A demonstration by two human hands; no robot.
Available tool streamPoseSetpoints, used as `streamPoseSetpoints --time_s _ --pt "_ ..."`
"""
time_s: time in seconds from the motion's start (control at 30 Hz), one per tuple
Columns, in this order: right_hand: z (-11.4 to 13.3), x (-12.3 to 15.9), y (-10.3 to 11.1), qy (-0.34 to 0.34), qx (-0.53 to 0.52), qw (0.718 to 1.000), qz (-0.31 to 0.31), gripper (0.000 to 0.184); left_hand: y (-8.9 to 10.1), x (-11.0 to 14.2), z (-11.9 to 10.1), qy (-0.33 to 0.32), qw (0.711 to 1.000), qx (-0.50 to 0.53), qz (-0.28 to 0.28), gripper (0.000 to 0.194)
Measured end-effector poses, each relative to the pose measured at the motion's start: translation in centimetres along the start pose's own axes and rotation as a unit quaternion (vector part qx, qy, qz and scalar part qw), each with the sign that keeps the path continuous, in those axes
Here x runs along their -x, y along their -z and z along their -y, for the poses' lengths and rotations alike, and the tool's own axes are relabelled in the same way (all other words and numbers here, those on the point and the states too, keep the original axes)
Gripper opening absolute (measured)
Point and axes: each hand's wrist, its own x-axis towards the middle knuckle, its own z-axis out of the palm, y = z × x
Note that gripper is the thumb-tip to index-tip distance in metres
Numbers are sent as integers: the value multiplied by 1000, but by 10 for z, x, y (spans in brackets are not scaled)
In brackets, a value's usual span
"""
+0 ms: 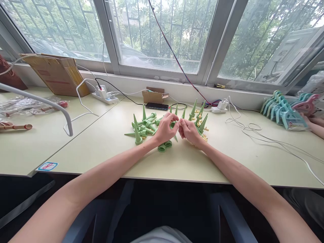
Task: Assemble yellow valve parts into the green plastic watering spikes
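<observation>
My left hand [166, 129] is closed around a green plastic watering spike [173, 125]; part of it shows between the fingers, and a pointed tip appears just below them. Against those fingertips, my right hand [189, 131] is pinched closed; whatever it grips is hidden or too small to name. Loose green spikes [138, 136] lie and stand in a heap left of my hands. Two round green open ends [162, 147] face me below my left hand. Right of my hands, several upright spikes [193, 110] stand in a cluster, with small yellow valve pieces [206, 129] sticking out.
Behind the heap lie a black phone [157, 106] and a small open cardboard box [154, 96]. A power strip [105, 97] and loose white cables [253, 128] are on the table. Packed hangers [283, 111] stand right, beside another person's hand [312, 121]. A white curved bar [50, 105] crosses the left.
</observation>
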Motion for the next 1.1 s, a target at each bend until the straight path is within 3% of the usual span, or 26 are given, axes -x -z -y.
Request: streamPoseSetpoints --time_s 0.33,0.5,0.83,1.1 --pt "4 -1 -3 -48 -85 995 -3 51 0 -1 0 14 1000 20 3 5" --pt "2 -2 -4 -41 -95 994 -29 52 0 -3 -2 71 995 62 -21 15" --pt "2 -2 -1 -14 -31 998 -50 53 -3 -5 4 192 953 231 28 27" --pt "2 -1 0 -3 -40 998 -56 52 -3 -5 7 217 939 256 80 38"
